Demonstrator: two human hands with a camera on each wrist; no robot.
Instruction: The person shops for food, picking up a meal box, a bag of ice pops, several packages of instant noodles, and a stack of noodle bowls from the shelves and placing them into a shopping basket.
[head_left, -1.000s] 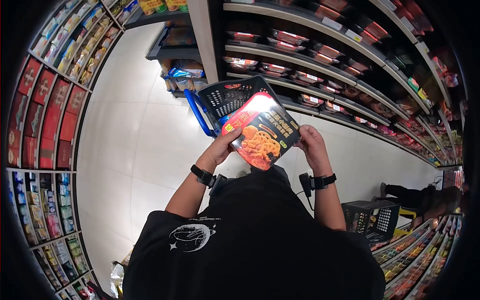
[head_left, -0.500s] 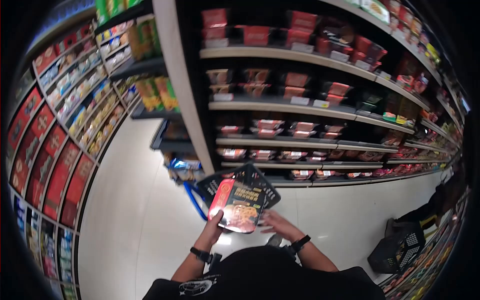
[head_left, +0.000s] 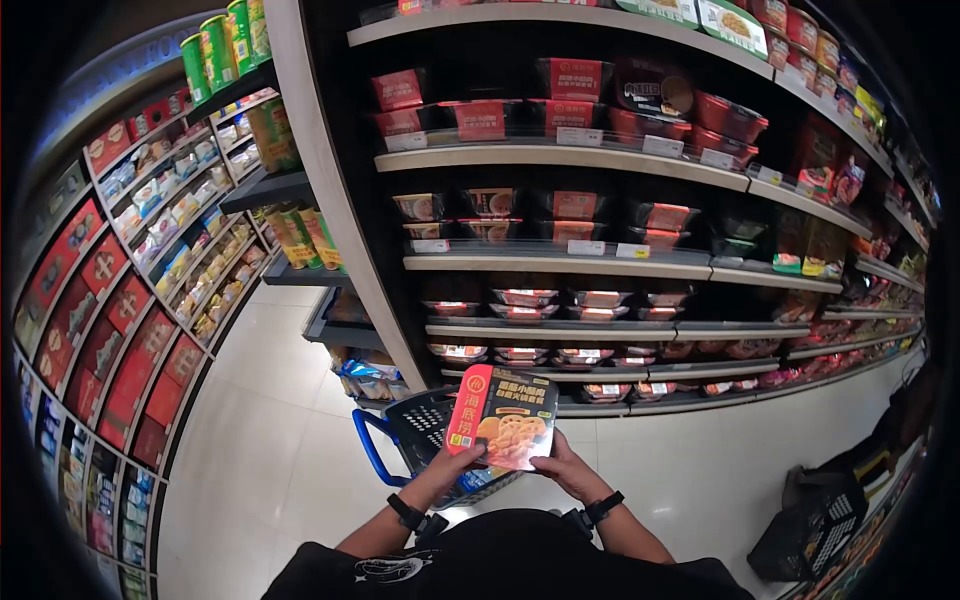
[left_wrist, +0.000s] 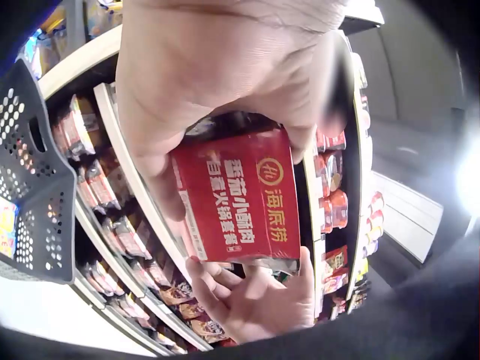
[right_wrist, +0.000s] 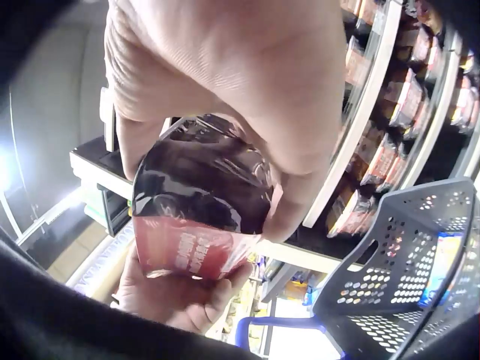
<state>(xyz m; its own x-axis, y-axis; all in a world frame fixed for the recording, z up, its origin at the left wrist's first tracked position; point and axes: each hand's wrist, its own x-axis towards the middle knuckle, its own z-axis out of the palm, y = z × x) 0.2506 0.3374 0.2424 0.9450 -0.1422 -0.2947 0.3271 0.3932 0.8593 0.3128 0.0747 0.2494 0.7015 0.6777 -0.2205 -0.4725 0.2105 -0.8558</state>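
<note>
Both hands hold a red and black instant hot pot box (head_left: pixel 505 415) in front of the body, its printed top with a picture of food facing up. My left hand (head_left: pixel 452 472) grips the box's near left corner, thumb over the top. At the near right corner, my right hand (head_left: pixel 573 473) grips it too. In the left wrist view the box's red side panel (left_wrist: pixel 236 199) shows gold and white lettering, between the two hands. The right wrist view shows its dark glossy film-wrapped side (right_wrist: pixel 202 180).
A dark perforated shopping basket (head_left: pixel 412 412) with a blue handle (head_left: pixel 372 455) stands below the box, with packets inside. Shelves (head_left: pixel 560 262) of similar packaged meals rise ahead. A second basket (head_left: pixel 815 525) is at the right beside a person. Red gift boxes (head_left: pixel 125 350) line the left shelves.
Half a second ago the right hand was off the box with its fingers spread; it now grips the near right corner. The head view has tilted up, showing more shelves.
</note>
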